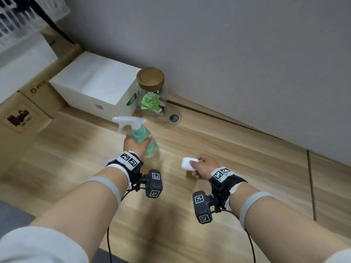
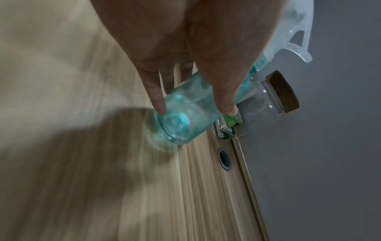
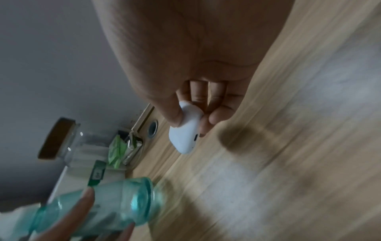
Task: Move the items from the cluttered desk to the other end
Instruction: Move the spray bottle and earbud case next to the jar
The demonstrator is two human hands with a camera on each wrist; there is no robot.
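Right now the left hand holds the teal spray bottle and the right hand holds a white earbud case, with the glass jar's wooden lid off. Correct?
One detail is wrong: the glass jar has its wooden lid on, as the head view shows. The left hand does hold the teal spray bottle, and the right hand the white earbud case.

The box (image 1: 95,86) sits on the desk (image 1: 228,149) at its back edge, by the wall; the jar (image 1: 152,92) stands just right of it; the spray bottle (image 1: 144,143) is before both; the earbud case (image 1: 188,164) is to its right.
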